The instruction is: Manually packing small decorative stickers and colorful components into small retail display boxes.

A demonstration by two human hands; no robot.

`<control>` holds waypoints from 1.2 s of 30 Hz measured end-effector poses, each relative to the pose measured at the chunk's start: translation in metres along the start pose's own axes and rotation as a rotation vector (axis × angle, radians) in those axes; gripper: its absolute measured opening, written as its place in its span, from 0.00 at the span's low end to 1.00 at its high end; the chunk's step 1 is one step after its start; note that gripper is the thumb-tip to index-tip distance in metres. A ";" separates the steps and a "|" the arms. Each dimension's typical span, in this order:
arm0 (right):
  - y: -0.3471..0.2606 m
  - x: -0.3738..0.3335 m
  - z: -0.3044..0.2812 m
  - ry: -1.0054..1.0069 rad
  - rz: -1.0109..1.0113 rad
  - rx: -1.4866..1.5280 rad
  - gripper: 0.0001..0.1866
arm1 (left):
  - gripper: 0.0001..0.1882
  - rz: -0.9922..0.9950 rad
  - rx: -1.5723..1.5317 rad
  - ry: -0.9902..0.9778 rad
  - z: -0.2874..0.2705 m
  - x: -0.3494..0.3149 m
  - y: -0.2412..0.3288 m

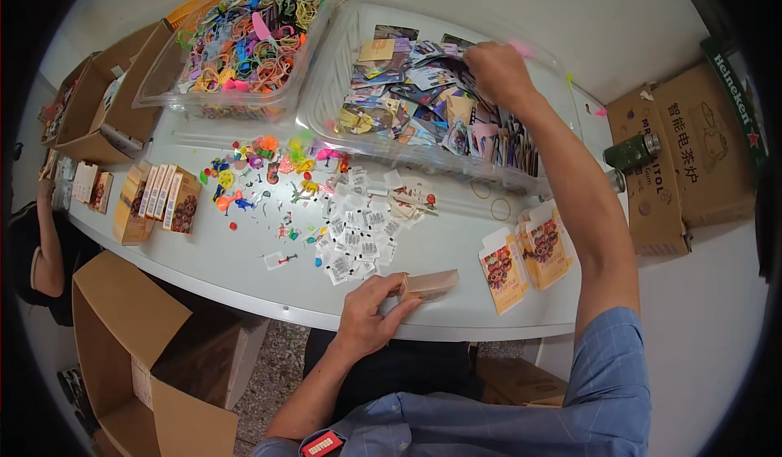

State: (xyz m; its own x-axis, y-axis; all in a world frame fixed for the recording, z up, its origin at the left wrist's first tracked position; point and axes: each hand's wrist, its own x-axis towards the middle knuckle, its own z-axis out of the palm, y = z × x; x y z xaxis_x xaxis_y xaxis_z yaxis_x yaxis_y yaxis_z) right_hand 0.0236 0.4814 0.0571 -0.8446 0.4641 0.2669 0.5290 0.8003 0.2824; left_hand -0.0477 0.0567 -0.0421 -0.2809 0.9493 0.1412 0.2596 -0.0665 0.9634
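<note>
Near the table's front edge, my left hand [368, 317] is closed round a small tan carton [432, 286], tilted, with a flap standing out to the right. My right arm stretches across to a clear plastic bin [423, 157] heaped with loose picture cards [419, 103]. In it, my right hand [498, 74] is bent down over the cards at the far side, fingers curled. Its fingertips are partly hidden, so what they pinch does not show. Right of the left hand stand open-topped printed cartons [503, 279]. Small white packets [358, 237] lie in a pile beyond the left hand.
A second clear bin [159, 94] holds colourful hair ties. Tiny plastic toys [265, 168] are scattered before it. Filled-looking cartons [155, 200] stand at left, beside another person's arm [50, 249]. Cardboard boxes [134, 302] flank the table; a green flask [631, 149] stands at right.
</note>
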 end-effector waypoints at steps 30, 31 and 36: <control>-0.148 -0.222 -0.118 0.004 -0.144 0.828 0.15 | 0.22 -0.076 -0.430 -0.063 0.009 -0.004 -0.015; -0.152 -0.222 -0.119 0.002 -0.157 0.834 0.15 | 0.22 -0.079 -0.427 -0.049 0.009 -0.005 -0.016; -0.151 -0.233 -0.115 0.133 0.236 1.181 0.12 | 0.22 -0.043 -0.353 -0.029 0.012 -0.006 -0.020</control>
State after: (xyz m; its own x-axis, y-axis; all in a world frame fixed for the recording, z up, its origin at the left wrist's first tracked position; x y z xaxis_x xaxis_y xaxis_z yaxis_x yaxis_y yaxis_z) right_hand 0.1499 0.2083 0.0583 -0.6858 0.6579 0.3111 0.2084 0.5871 -0.7822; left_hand -0.0400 0.0565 -0.0655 -0.2573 0.9614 0.0975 -0.0882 -0.1238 0.9884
